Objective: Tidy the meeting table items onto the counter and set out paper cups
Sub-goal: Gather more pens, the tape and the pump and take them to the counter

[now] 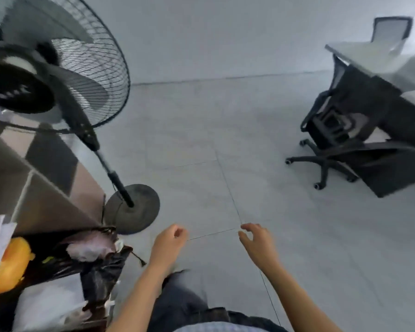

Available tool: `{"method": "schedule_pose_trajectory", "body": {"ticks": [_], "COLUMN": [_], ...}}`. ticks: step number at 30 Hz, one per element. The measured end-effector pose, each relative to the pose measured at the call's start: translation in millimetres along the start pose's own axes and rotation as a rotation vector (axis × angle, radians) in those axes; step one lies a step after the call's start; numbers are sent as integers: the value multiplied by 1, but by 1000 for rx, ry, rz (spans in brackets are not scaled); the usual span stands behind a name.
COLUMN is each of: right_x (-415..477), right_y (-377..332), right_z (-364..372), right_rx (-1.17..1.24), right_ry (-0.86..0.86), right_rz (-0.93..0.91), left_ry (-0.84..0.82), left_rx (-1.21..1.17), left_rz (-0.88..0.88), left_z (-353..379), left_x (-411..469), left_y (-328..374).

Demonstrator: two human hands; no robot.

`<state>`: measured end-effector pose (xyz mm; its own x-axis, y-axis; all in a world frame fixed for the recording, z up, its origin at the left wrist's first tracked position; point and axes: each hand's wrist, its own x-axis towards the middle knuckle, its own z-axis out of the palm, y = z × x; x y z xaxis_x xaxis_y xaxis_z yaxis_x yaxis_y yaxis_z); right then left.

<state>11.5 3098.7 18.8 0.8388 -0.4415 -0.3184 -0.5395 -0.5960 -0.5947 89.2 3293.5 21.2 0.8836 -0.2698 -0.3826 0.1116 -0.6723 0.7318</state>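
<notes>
My left hand (169, 242) hangs in front of me over the grey tiled floor, fingers loosely curled, holding nothing. My right hand (255, 238) is level with it a little to the right, also loosely curled and holding nothing. The meeting table (359, 61) with its pale top and dark side stands at the far right. No paper cups or table items show clearly; the frame is blurred by motion.
A tall standing fan (65, 75) with a round base (132, 209) rises at the left. Below it sits a bin with a black bag (98, 257) holding rubbish and something yellow (12, 264). An office chair (331, 140) is tucked under the table. A tiled counter edge (34, 183) runs along the left.
</notes>
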Motion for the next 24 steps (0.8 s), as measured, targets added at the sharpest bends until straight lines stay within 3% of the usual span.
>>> {"method": "schedule_pose_trajectory", "body": {"ticks": [9, 16, 24], "right_x": [18, 78, 114], "right_y": [57, 51, 48], "right_z": [-46, -67, -73], "right_rx": [127, 254, 336], "right_ry": [292, 468, 624], "right_rz": [287, 419, 562], "left_ry": [-299, -321, -361], "left_rx": [81, 87, 107], "left_rz": [183, 294, 239], "left_z": [58, 57, 66], "left_x": [91, 179, 259], "left_y": [96, 159, 183]}}
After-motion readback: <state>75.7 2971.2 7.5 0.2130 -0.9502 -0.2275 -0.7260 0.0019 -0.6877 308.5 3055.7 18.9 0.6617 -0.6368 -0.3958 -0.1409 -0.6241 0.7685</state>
